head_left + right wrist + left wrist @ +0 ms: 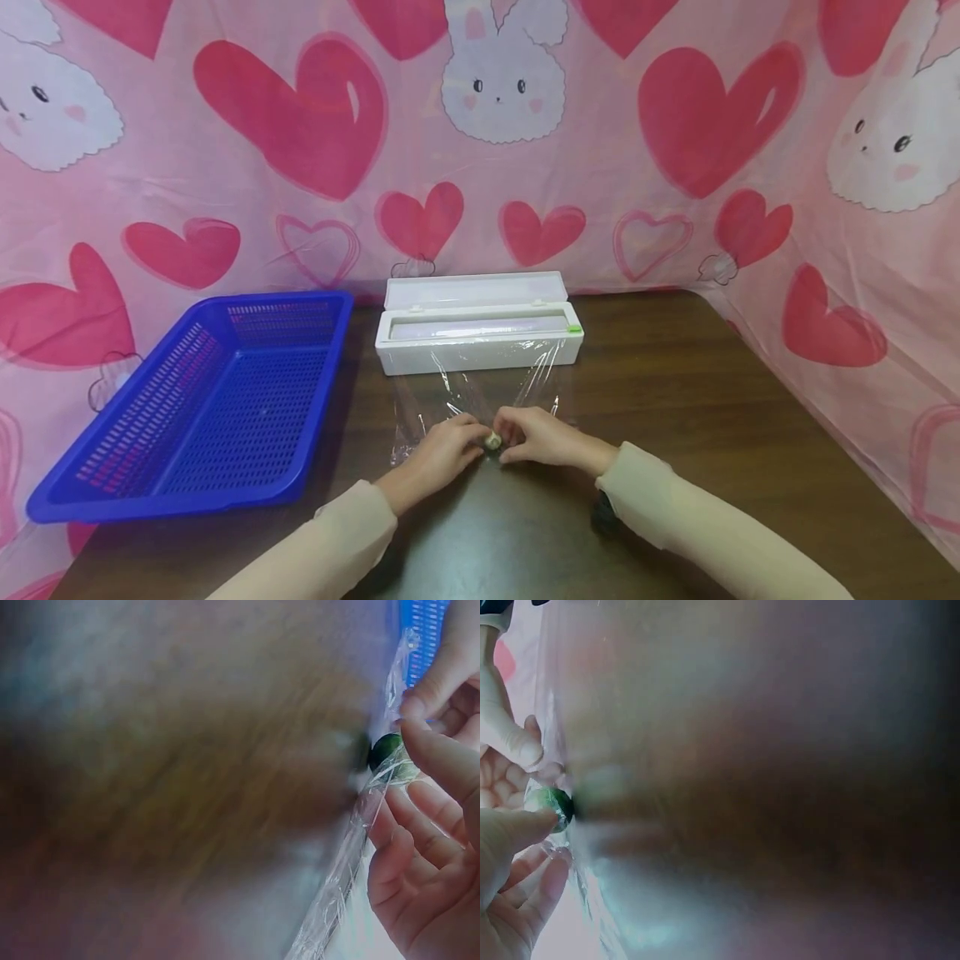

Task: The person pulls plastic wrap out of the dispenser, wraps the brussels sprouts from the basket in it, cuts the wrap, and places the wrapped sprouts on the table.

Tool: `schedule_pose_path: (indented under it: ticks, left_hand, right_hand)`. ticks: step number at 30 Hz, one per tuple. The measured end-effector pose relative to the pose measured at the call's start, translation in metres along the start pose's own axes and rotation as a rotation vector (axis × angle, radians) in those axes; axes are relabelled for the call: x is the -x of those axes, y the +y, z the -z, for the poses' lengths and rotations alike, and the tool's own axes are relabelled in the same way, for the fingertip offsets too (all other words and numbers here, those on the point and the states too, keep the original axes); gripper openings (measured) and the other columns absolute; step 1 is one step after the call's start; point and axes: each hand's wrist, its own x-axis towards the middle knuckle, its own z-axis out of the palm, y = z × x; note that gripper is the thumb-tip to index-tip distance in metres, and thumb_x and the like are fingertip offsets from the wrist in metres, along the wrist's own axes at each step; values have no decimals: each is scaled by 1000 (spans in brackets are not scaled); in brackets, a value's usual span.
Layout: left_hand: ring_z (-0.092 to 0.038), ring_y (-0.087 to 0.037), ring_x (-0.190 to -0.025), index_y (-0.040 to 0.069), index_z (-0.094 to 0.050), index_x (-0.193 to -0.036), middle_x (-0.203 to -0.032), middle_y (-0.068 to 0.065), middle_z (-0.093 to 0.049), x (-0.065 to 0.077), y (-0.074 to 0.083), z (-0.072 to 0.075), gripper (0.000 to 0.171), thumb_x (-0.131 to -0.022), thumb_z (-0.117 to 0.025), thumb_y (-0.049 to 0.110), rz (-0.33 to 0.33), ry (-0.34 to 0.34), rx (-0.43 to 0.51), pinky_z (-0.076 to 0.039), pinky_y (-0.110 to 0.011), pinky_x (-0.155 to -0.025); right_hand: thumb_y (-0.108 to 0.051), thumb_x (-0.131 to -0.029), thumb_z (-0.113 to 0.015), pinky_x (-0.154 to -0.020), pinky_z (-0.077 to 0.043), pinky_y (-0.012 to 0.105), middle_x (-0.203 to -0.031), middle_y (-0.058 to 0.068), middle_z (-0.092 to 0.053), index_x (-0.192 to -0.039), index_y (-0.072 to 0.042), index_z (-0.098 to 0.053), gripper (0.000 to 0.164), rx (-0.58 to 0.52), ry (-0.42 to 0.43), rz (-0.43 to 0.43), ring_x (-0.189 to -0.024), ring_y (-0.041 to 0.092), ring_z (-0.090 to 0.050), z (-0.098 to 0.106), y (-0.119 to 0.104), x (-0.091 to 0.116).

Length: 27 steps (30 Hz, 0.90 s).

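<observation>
A small dark green vegetable with a pale end (492, 442), cucumber-like, lies at the front edge of clear cling film (450, 398). My left hand (446, 450) holds it from the left. In the left wrist view, that thumb presses on the green skin (561, 804). From the right, my right hand (543, 437) grips the vegetable and film with bent fingers and thumb. The right wrist view shows film drawn over the green side (385, 754). Behind the hands stands a white cling film box (480, 358), lid raised, its film running down toward me.
On the left is a blue perforated basket (315, 417). The brown wooden table (675, 392) stretches to the right. A pink cloth with hearts and rabbits (600, 158) hangs behind it. Something black (604, 513) shows under the right sleeve.
</observation>
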Motion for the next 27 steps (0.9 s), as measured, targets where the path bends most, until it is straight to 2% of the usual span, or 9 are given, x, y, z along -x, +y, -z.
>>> schedule_pose_path:
  ticks: [5,11,15,18,23,27]
  left_hand:
    - [-61,-15,-76,6,-71,-93,-82,-3,-65,-3,-5,0,14,-80,-68,2,-29,30,-20,-49,-28,-68]
    - [-59,-17,-79,5,-71,-92,-82,-4,-67,-9,-9,3,15,-81,-64,-4,-30,-17,-17,-48,-30,-72]
    - [-61,-19,-80,2,-70,-91,-83,-6,-67,-12,-12,4,16,-82,-60,-7,-1,-38,15,-48,-32,-73]
    - [-62,-18,-77,2,-67,-91,-83,-5,-66,-14,-14,4,13,-83,-60,-6,35,-35,54,-49,-31,-68]
    - [-55,-11,-63,7,-57,-84,-72,0,-60,-15,-17,4,12,-82,-63,-4,74,-8,75,-46,-27,-56]
    - [-51,-8,-60,8,-62,-79,-69,3,-59,-17,-20,4,12,-83,-62,-2,101,-29,63,-45,-25,-56]
  right_hand:
    - [-4,-79,-71,-62,-46,23,-75,-7,-58,-88,-9,-60,15,43,4,-3,-68,5,-53,2,1,-6]
    - [-6,-86,-64,-66,-46,24,-81,-7,-63,-88,-10,-67,5,80,-7,0,-71,4,-54,4,4,-12]
    - [-5,-87,-61,-68,-46,24,-83,-4,-66,-90,-8,-69,8,112,-9,-5,-74,5,-55,4,8,-16]
    - [-2,-86,-61,-67,-46,24,-83,-3,-66,-89,-6,-69,9,116,-2,-12,-73,5,-55,5,11,-18]
    - [2,-85,-61,-61,-45,24,-76,-2,-63,-89,-6,-62,10,30,11,-30,-67,6,-53,6,13,-22]
    - [2,-85,-61,-58,-43,24,-72,-4,-60,-84,-10,-59,12,1,22,-59,-64,7,-51,8,14,-25]
